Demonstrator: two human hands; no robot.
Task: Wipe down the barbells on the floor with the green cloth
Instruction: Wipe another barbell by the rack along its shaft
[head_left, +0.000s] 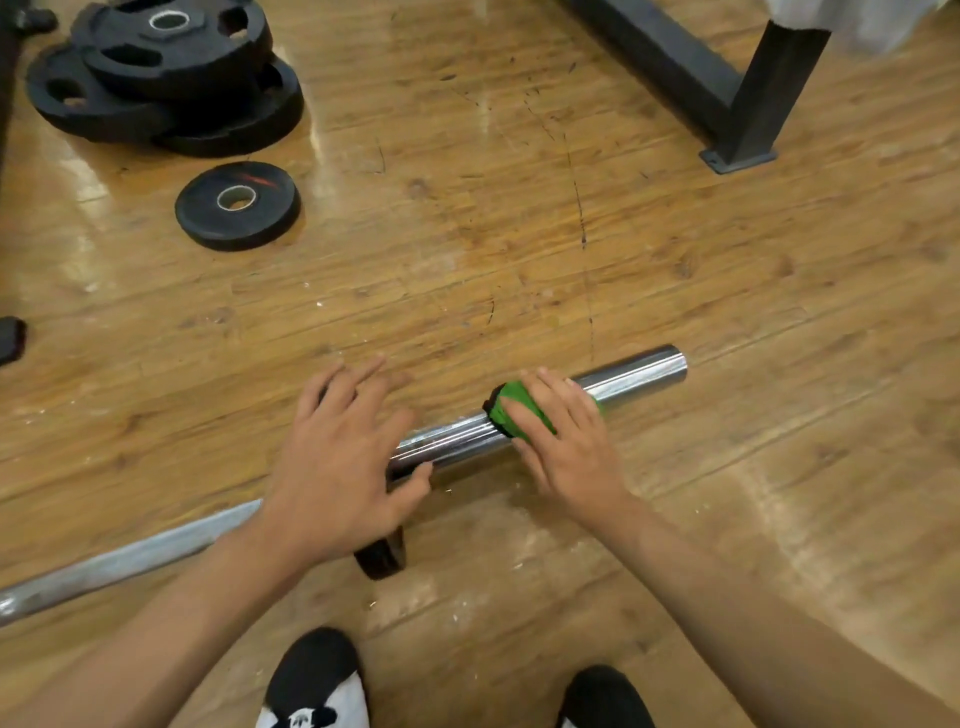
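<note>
A chrome barbell lies on the wooden floor, running from the lower left up to its thick sleeve end at the right. My right hand presses a green cloth onto the sleeve, with its fingers laid over the cloth and the bar. My left hand rests with spread fingers on the bar's collar, where a small black plate sits; the thumb touches the sleeve. The thin shaft continues to the left edge.
Stacked black weight plates lie at the top left, and a single small plate in front of them. A black steel frame leg stands at the top right. My two shoes are at the bottom edge.
</note>
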